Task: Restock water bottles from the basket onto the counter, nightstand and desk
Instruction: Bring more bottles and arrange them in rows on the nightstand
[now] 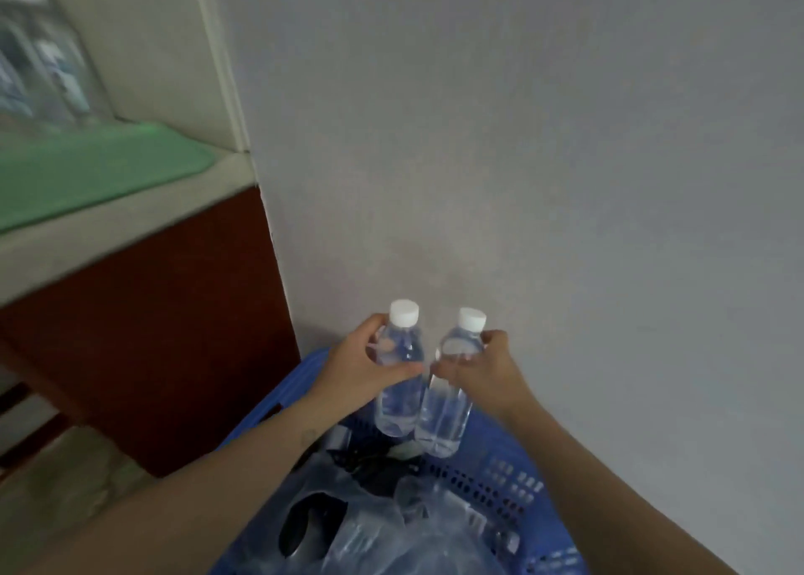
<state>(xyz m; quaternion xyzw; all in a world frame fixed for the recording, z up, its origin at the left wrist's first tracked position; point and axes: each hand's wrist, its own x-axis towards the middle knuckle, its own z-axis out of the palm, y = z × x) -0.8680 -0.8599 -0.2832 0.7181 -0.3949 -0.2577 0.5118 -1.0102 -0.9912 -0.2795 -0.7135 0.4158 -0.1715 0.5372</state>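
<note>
A matte grey wall (565, 139), faintly mottled, rose behind the basket (513, 483) and filled most of the view. Up and to the left of the basket stood the desk (130, 235), with a pale, smooth top edge over a flat red-brown front panel. A soft green mat (87, 174) with a rounded corner lay on it. Past the mat, farthest from the basket, were clear shapes too blurred to name.

The basket itself was blue moulded plastic, its right wall pierced with rows of small rectangular slots. Inside it lay crumpled clear plastic film (391, 531) (glossy and wrinkled) over a rounded black object (304, 526) that I could not identify.

Just above the basket's far end, two clear, smooth-sided cylindrical bottles were held upright and nearly touching, both full of water and with their bases clear of the contents. The left hand (361, 365) had its grip wrapped round the shoulder of the left bottle (398, 405), thumb across the front. The right hand (487, 370) clasped the upper body of the right bottle (443, 418) the same way. Each bottle carried a small white ribbed screw cap (404, 312), standing clear above the fingers.
</note>
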